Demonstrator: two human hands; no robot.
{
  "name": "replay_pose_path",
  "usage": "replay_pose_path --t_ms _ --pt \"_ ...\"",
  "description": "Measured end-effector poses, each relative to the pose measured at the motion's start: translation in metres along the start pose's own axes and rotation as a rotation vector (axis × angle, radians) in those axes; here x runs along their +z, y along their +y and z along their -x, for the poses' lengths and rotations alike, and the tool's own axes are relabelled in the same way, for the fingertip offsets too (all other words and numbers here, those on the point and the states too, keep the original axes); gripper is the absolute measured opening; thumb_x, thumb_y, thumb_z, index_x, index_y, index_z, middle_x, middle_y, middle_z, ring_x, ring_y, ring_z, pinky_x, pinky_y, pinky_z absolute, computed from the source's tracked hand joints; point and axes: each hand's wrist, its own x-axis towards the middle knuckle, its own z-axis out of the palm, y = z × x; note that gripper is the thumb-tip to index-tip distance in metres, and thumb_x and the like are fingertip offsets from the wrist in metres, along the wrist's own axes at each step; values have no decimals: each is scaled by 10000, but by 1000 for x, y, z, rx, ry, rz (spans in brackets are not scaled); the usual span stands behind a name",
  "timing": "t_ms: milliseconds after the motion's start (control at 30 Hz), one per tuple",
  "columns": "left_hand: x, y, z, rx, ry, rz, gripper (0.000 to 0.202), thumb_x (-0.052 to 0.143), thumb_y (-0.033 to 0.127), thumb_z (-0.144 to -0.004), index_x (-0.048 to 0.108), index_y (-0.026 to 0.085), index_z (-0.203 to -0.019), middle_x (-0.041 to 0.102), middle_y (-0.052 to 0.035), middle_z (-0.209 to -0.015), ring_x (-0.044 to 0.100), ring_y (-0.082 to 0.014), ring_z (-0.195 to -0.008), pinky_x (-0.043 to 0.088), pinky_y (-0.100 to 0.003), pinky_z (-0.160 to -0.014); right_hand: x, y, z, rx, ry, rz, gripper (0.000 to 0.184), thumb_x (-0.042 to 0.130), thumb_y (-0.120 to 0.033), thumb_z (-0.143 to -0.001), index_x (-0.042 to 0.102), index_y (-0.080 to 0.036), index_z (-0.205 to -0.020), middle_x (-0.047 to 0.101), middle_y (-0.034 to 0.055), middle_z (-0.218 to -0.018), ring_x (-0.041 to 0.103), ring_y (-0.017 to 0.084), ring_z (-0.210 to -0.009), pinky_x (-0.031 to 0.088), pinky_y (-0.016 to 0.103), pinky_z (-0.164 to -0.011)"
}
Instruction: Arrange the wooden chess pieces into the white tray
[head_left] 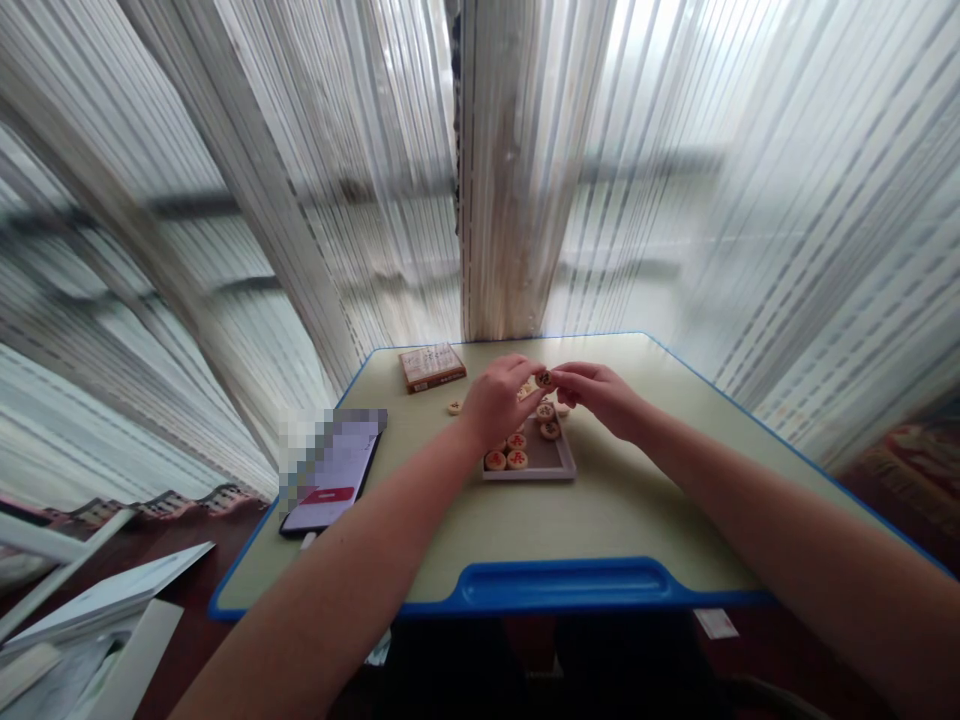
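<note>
Between my two hands, above a shallow tray, is a round wooden Chinese chess piece (544, 379) with a dark character. My left hand (501, 400) pinches it from the left with thumb and fingers. From the right, the fingertips of my right hand (596, 396) close on its edge. Under them lies the pale-rimmed tray (529, 476), holding red-marked pieces (517, 459) at its front left and dark-marked pieces (550, 430) at its right. My left hand hides part of the tray and some pieces. One loose piece (455, 408) lies on the table left of my left hand.
A flat printed box (432, 367) rests at the back left of the blue-edged table (637, 525). A tablet or large phone (330, 480), partly pixelated, lies at the left edge. Striped curtains (510, 180) hang behind. White furniture (112, 600) stands at the lower left.
</note>
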Motion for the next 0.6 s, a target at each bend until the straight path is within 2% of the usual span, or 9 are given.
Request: replay_pose_path --t_ms 200,433,600 --pt "1 0 1 13 -36 -23 246 615 320 -803 615 159 -990 640 -75 -926 591 -189 -884 495 -326 -787 -1 -1 1 -1 19 60 225 684 -355 -653 675 -139 -713 553 -5 -548 453 99 -542 324 257 -517" --pt "0 2 1 -17 -104 13 222 592 333 -819 623 168 -964 648 -58 -889 601 -170 -831 492 -307 -754 -1 -3 3 -21 8 91 193 631 -331 -664 631 -140 -633 558 6 -556 465 102 -535 324 256 -504" --pt "-1 2 1 -43 -117 17 218 595 313 -813 620 176 -981 660 -55 -924 606 -165 -843 491 -309 -778 -5 -5 2 17 21 97 164 644 -295 -625 642 -139 -677 573 8 -570 462 99 -527 305 252 -488"
